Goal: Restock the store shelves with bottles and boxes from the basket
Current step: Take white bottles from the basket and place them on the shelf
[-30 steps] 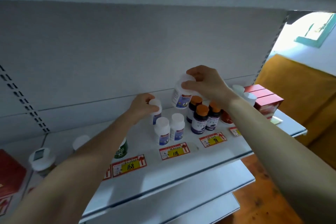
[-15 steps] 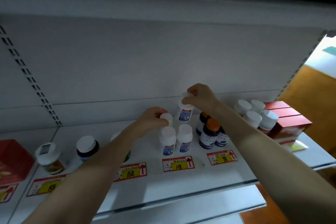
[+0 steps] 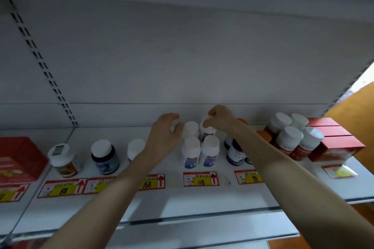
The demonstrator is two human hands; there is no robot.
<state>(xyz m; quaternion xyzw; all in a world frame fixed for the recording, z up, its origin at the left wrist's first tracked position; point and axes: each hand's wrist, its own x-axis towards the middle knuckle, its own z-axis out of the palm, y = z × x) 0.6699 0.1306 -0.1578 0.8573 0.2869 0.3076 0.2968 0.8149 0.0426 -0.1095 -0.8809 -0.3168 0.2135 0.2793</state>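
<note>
Four small white bottles with blue labels stand in a block on the white shelf (image 3: 202,204), above the price tag marked 118 (image 3: 201,179). The front pair (image 3: 200,152) stands free. My right hand (image 3: 221,119) grips the cap of the back right bottle (image 3: 208,131), which stands on the shelf or just above it. The back left bottle (image 3: 191,128) stands alone, and my left hand (image 3: 165,135) hovers just left of it with loosely curved fingers, holding nothing. No basket is in view.
Dark blue bottles with orange caps (image 3: 234,152) stand under my right forearm. Further right are white-capped red bottles (image 3: 289,140) and stacked red boxes (image 3: 334,139). To the left are a white-capped bottle (image 3: 135,146), a dark bottle (image 3: 104,157), a jar (image 3: 61,159) and a red box (image 3: 18,159).
My right hand has brought its white bottle down behind the front pair. My left hand has let go of the back left bottle and drawn slightly away to the left.
</note>
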